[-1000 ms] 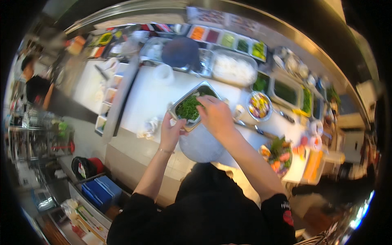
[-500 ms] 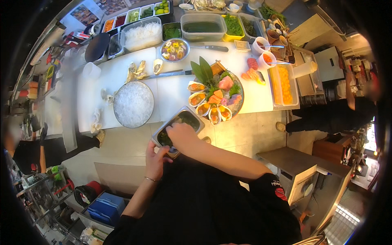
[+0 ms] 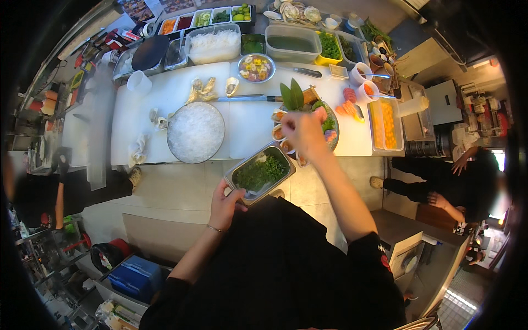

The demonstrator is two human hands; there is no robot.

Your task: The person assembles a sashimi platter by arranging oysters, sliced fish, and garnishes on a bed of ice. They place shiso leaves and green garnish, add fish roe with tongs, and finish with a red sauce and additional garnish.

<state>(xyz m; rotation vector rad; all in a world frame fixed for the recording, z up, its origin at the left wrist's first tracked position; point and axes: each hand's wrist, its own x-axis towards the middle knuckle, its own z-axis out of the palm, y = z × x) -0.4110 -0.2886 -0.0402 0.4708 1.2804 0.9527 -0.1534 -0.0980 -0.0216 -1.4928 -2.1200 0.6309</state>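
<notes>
My left hand (image 3: 224, 204) grips the lower left side of a rectangular metal container (image 3: 286, 177), thumb over its rim. Finely chopped green herbs (image 3: 259, 173) lie inside, the container held tilted before the counter edge. Above the front left of a round platter (image 3: 337, 135), my right hand (image 3: 307, 135) is closed in a pinch; what its fingers hold, if anything, is too small to make out. Topped oysters (image 3: 278, 131) line the platter's left edge, partly hidden by that hand. Long green leaves (image 3: 292, 94) stand at its back, with slices of raw fish (image 3: 330, 135) at its right.
A round dish of crushed ice (image 3: 196, 132) rests left on white cutting boards. Behind it lie a long knife (image 3: 247, 99) and oyster shells (image 3: 201, 90). Ingredient tubs (image 3: 213, 44) line the back. Orange pieces fill a tray (image 3: 386, 124) at right. Co-workers stand at both sides.
My right hand has left the metal container and moved up and right over the platter's oysters. The container's herbs are now uncovered, and it has shifted slightly right in the view.
</notes>
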